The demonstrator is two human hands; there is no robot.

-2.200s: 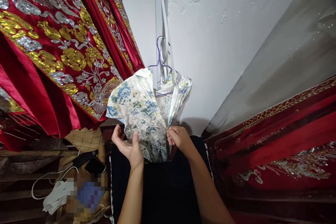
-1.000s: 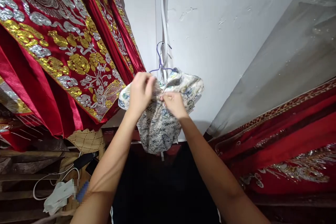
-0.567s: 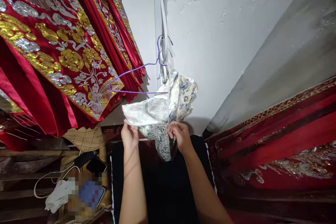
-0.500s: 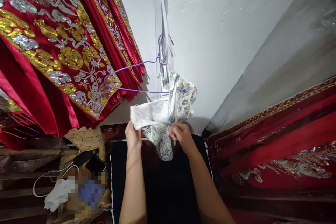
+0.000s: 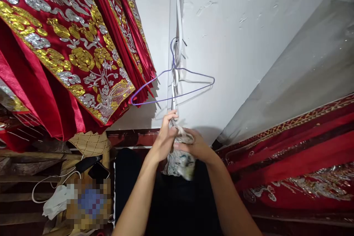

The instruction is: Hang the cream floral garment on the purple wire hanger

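floral garment (image 5: 179,162) now off purple hanger (image 5: 177,84), bunched low between both hands | left hand (image 5: 163,140) and right hand (image 5: 196,147) closed around it | hanger bare on wall

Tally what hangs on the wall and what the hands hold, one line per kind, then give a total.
Purple wire hanger, bare on the wall: 1
Floral garment, bunched between the left hand and right hand: 1
Red embroidered cloths, hanging at the left: at least 2, layered, exact count unclear
Total: at least 4
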